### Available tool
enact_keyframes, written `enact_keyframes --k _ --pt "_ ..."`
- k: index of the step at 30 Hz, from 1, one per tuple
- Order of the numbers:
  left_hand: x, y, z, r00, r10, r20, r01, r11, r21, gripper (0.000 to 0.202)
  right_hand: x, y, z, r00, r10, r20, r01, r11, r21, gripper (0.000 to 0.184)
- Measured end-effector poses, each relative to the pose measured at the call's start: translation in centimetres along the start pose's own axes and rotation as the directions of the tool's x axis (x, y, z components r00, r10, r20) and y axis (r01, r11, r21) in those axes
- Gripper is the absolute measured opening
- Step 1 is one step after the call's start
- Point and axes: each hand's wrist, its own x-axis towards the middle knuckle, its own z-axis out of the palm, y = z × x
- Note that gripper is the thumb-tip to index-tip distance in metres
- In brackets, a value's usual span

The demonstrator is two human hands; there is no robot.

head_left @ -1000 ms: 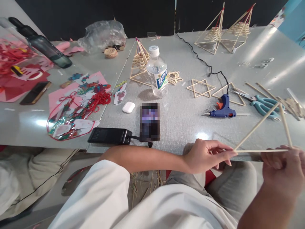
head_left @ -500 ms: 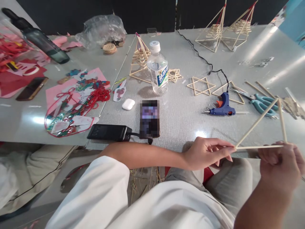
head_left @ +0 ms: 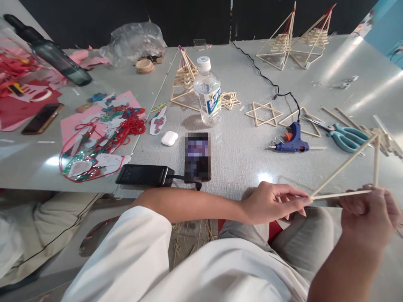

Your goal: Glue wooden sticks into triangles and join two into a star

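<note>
Between my two hands is a triangle of thin wooden sticks (head_left: 344, 166), held over the table's front edge with one corner pointing away from me. My left hand (head_left: 273, 203) pinches its left corner between thumb and fingertips. At the right corner, my right hand (head_left: 370, 209) is closed on the sticks; some of its fingers are hidden. Beyond the triangle lie teal-handled scissors (head_left: 348, 136), with more loose wooden sticks (head_left: 385, 140) beside them. A blue glue gun (head_left: 292, 140) rests left of the scissors, near a stick star (head_left: 264, 114).
A plastic bottle (head_left: 208, 92) stands mid-table before a stick pyramid (head_left: 182, 79). Nearer me are a phone (head_left: 197, 157), a black power bank (head_left: 143, 175) and a white earbud case (head_left: 169, 138). Red string (head_left: 132, 123) lies left. Two stick pyramids (head_left: 283, 44) stand at the back right.
The triangle has tilted slightly: its far corner has shifted right and a little down. My right hand has moved slightly left, while my left hand stays nearly in place.
</note>
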Motion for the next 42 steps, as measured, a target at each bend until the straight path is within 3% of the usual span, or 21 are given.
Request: enact_keyframes --k 3,6,11,20,25,30,42 --pt "-0.2 -0.2 0.0 0.997 0.026 0.075 -0.026 1.000 0.002 0.057 0.2 0.1 -0.3 0.982 -0.113 0.149 0.120 0.992 -0.037 0.035" --pt "-0.2 -0.2 0.1 0.991 0.037 0.126 -0.034 0.999 -0.022 0.056 0.3 0.0 -0.6 0.984 -0.074 0.165 0.083 0.995 -0.051 0.039" --pt "-0.2 0.1 0.1 0.992 -0.046 0.117 0.049 0.999 -0.022 0.056 0.2 -0.2 -0.4 0.978 -0.010 0.209 0.040 0.990 -0.136 0.040" --pt "-0.1 0.1 -0.1 0.977 0.069 0.202 -0.057 0.996 -0.066 0.047 0.6 -0.1 -0.7 0.970 0.016 0.241 0.028 0.983 -0.179 0.038" --pt "0.0 0.0 -0.3 0.983 0.040 0.181 -0.027 0.997 -0.074 0.047 0.5 -0.1 -0.7 0.970 0.005 0.243 0.040 0.983 -0.180 0.039" --pt "0.1 0.1 -0.4 0.996 0.002 0.088 0.004 0.998 -0.067 0.055 0.4 -0.1 -0.8 0.969 0.028 0.244 0.022 0.980 -0.197 0.038" --pt "0.7 -0.7 -0.1 0.998 0.066 0.018 -0.061 0.976 -0.209 0.053 0.4 -0.1 -0.9 0.973 0.025 0.230 0.021 0.980 -0.197 0.041"
